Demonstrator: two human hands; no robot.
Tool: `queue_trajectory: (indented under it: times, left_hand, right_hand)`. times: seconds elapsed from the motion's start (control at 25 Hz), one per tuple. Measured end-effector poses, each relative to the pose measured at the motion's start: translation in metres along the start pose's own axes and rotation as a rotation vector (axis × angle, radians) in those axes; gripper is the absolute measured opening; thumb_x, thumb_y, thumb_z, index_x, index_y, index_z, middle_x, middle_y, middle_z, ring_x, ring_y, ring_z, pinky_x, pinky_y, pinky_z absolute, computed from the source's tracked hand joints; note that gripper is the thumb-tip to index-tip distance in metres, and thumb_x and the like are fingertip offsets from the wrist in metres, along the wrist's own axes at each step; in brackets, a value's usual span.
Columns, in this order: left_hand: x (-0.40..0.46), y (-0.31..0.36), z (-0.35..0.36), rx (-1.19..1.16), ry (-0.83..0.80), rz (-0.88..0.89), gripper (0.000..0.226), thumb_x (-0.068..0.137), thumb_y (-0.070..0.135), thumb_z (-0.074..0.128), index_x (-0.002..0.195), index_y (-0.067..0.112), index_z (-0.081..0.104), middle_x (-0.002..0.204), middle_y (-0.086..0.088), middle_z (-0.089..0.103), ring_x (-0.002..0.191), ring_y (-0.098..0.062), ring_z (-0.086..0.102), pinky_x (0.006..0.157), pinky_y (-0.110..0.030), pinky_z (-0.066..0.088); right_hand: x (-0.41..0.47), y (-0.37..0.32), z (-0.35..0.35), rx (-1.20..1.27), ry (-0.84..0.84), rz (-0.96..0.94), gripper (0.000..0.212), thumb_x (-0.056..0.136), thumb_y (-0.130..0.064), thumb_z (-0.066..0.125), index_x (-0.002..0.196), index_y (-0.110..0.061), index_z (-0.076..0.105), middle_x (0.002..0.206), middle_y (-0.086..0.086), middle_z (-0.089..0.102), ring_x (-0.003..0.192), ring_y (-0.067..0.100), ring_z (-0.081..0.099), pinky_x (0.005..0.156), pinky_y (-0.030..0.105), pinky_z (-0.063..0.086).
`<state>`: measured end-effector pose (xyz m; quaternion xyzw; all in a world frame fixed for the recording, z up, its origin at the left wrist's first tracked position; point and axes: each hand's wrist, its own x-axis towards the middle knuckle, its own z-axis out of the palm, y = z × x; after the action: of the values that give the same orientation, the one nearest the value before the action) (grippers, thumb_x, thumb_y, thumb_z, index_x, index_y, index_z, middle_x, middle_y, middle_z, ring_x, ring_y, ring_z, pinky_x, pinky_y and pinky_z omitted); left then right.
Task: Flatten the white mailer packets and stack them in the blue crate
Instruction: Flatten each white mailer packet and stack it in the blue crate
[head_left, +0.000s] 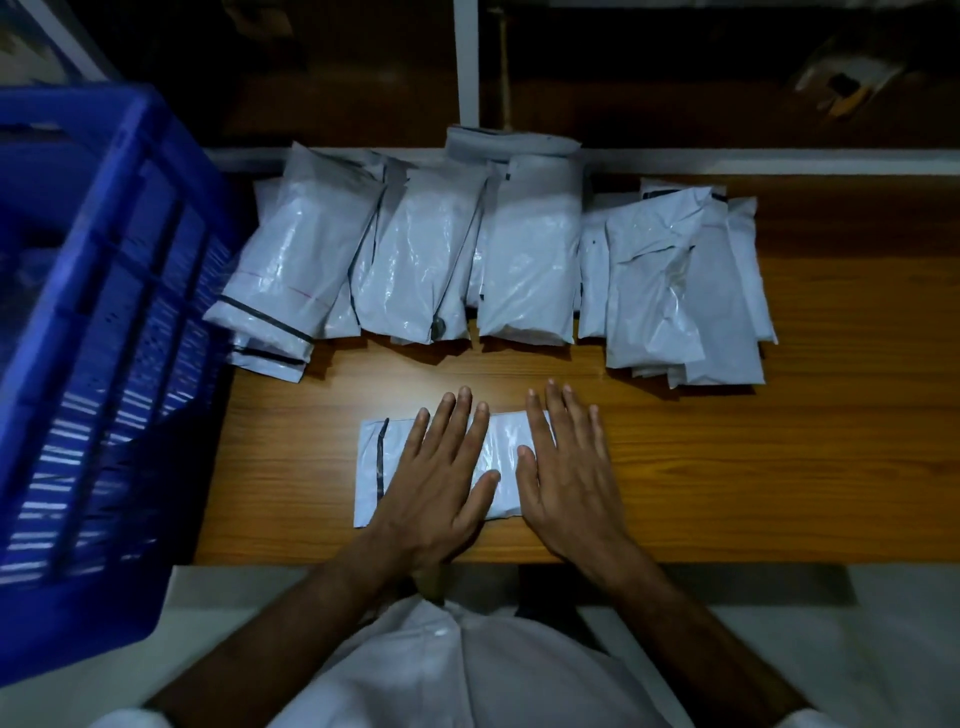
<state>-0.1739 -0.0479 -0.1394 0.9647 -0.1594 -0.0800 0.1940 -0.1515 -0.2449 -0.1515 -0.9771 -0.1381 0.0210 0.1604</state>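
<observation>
Packet (496, 457) lies mid-frame on table (727, 493), both hands flat on it, fingers straight: left hand (441, 478), right hand (569, 478). Looks light, soft, slick plastic w/ squashy fill; prob best pinched at edges. Crate (104, 312) at left.

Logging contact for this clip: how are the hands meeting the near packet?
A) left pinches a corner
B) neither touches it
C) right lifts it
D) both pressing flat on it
D: the left hand and right hand lie side by side, fingers straight, flat on the near packet on the table.
</observation>
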Motion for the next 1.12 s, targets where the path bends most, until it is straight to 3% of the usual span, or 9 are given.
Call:
queue_trajectory:
  times: [0.12, 0.2, 0.36, 0.48, 0.6, 0.72, 0.84, 1.0, 1.12]
  left_hand:
    - [-0.027, -0.020, -0.016, 0.065, -0.059, 0.059, 0.099, 0.098, 0.071, 0.043, 0.163, 0.013, -0.004, 0.170, -0.010, -0.015, 0.157, -0.025, -0.015, 0.127, -0.045, -0.007]
    - [-0.043, -0.032, -0.022, 0.183, -0.087, 0.070, 0.097, 0.097, 0.075, 0.036, 0.163, 0.015, -0.003, 0.170, -0.011, -0.012, 0.157, -0.025, -0.011, 0.128, -0.046, -0.001]
    - [-0.041, -0.041, -0.022, 0.266, -0.096, 0.058, 0.078, 0.103, 0.055, 0.031, 0.164, 0.015, 0.002, 0.169, -0.018, 0.002, 0.157, -0.031, 0.005, 0.124, -0.053, 0.023]
    - [-0.042, -0.039, -0.030, 0.219, -0.085, 0.061, 0.074, 0.101, 0.047, 0.031, 0.164, 0.015, 0.008, 0.167, -0.020, 0.015, 0.154, -0.033, 0.021, 0.120, -0.053, 0.031]
    - [-0.047, -0.036, -0.045, 0.195, -0.043, 0.083, 0.077, 0.100, 0.037, 0.044, 0.164, 0.021, 0.004, 0.168, -0.018, 0.012, 0.152, -0.033, 0.028, 0.121, -0.047, 0.028]
    - [-0.049, -0.027, -0.066, 0.230, 0.037, 0.112, 0.082, 0.099, 0.030, 0.051, 0.164, 0.025, 0.001, 0.169, -0.016, 0.004, 0.155, -0.031, 0.018, 0.121, -0.044, 0.018]
    - [-0.050, -0.016, -0.089, 0.300, 0.112, 0.164, 0.082, 0.092, 0.029, 0.055, 0.164, 0.023, 0.015, 0.167, -0.019, 0.018, 0.151, -0.034, 0.027, 0.114, -0.048, 0.030]
    - [-0.053, -0.010, -0.114, 0.320, 0.164, 0.254, 0.099, 0.072, 0.013, 0.070, 0.160, 0.018, 0.026, 0.161, -0.027, 0.026, 0.129, -0.041, 0.057, 0.092, -0.047, 0.055]
    - [-0.059, -0.012, -0.126, 0.347, 0.147, 0.278, 0.117, 0.063, 0.013, 0.090, 0.160, 0.022, 0.025, 0.159, -0.030, 0.029, 0.092, -0.028, 0.071, 0.072, -0.036, 0.059]
  right_hand:
    - [0.003, 0.002, -0.010, 0.056, -0.026, -0.069, 0.072, 0.104, -0.048, 0.037, 0.166, -0.020, 0.014, 0.174, 0.011, -0.001, 0.161, 0.024, -0.006, 0.128, 0.058, 0.001]
    - [-0.012, 0.002, -0.019, 0.067, -0.062, -0.189, 0.084, 0.097, -0.053, 0.050, 0.167, -0.022, 0.013, 0.174, 0.010, -0.004, 0.161, 0.023, -0.008, 0.128, 0.056, -0.005]
    - [-0.043, -0.011, -0.014, -0.031, -0.128, -0.240, 0.084, 0.095, -0.048, 0.051, 0.167, -0.024, 0.013, 0.174, 0.011, 0.001, 0.161, 0.022, -0.005, 0.128, 0.058, 0.006]
    - [-0.032, -0.022, -0.004, -0.137, -0.080, -0.173, 0.089, 0.087, -0.031, 0.067, 0.164, -0.018, 0.024, 0.170, 0.018, 0.021, 0.159, 0.032, 0.019, 0.125, 0.059, 0.023]
    - [-0.018, -0.033, -0.009, -0.158, -0.022, -0.164, 0.103, 0.077, -0.019, 0.080, 0.163, -0.016, 0.024, 0.166, 0.020, 0.032, 0.153, 0.036, 0.032, 0.122, 0.059, 0.030]
    - [-0.013, -0.040, -0.032, -0.157, 0.076, -0.207, 0.106, 0.076, -0.013, 0.077, 0.165, -0.016, 0.019, 0.168, 0.020, 0.027, 0.155, 0.036, 0.029, 0.124, 0.058, 0.028]
    - [-0.011, -0.043, -0.058, -0.149, 0.121, -0.250, 0.106, 0.078, -0.012, 0.076, 0.166, -0.015, 0.016, 0.169, 0.022, 0.022, 0.154, 0.036, 0.030, 0.123, 0.056, 0.031]
    - [-0.013, -0.040, -0.082, -0.128, 0.092, -0.332, 0.104, 0.081, -0.012, 0.074, 0.166, -0.015, 0.015, 0.170, 0.022, 0.020, 0.146, 0.033, 0.045, 0.119, 0.051, 0.040]
    - [-0.018, -0.035, -0.092, -0.138, 0.055, -0.416, 0.102, 0.082, -0.018, 0.073, 0.166, -0.016, 0.016, 0.168, 0.019, 0.027, 0.130, 0.028, 0.061, 0.110, 0.047, 0.050]
